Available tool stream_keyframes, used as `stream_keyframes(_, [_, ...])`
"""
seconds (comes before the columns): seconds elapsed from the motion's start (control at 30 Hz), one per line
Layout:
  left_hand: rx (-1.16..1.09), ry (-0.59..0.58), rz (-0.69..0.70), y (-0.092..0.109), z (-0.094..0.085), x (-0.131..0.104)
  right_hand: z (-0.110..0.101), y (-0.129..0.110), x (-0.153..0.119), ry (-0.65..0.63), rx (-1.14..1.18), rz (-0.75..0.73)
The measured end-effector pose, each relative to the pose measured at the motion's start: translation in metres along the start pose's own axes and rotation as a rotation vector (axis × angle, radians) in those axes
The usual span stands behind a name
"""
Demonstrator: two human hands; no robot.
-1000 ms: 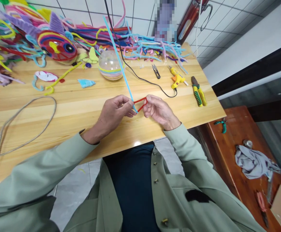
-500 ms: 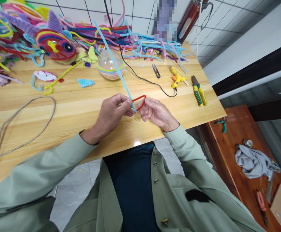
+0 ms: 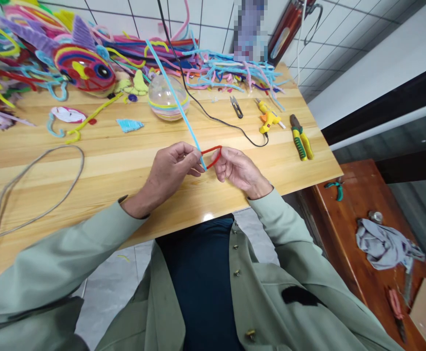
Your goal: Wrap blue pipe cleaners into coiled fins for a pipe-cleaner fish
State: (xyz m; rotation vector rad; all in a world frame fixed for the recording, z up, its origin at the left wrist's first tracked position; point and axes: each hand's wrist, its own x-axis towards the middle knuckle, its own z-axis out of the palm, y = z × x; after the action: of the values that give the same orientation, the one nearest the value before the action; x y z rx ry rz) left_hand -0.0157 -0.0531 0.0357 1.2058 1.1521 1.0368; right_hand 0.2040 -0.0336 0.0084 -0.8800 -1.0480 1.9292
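Blue stem (image 3: 175, 99): the longest piece in the hands, slanting in the air above the wooden table (image 3: 117, 170). I judge it light, fuzzy and easy to bend, not slippery; better to hold it near the low end, because the free length may sway.
Left hand (image 3: 174, 163): thumb and fingers pinch the blue stem near its low end.
Right hand (image 3: 240, 168): fingertips grip the red stem (image 3: 211, 149) at its bend.
Red stem: short, folded, both sides reaching the blue one. From where I stand, I cannot tell if it is twisted on. Probably soft outside, wire inside; the bend gives good hold.

Light-blue strip (image 3: 178, 106), red strip (image 3: 211, 149)
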Motion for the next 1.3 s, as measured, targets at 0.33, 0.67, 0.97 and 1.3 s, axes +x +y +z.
stream_keyframes(0.33, [0.132, -0.147, 0.015, -0.006, 0.002, -0.001, 0.01, -0.038, 0.021, 0.031, -0.383, -0.15])
stream_keyframes(0.67, [0.139, -0.121, -0.015, -0.01, 0.003, 0.001, 0.02, -0.028, 0.023, 0.031, -0.457, -0.208])
stream_keyframes(0.97, [0.06, -0.158, -0.097, -0.008, 0.0, 0.003, 0.02, -0.025, 0.023, 0.071, -0.467, -0.198])
stream_keyframes(1.3, [0.045, -0.134, -0.119, -0.01, 0.001, 0.006, 0.023, -0.02, 0.02, 0.132, -0.52, -0.281])
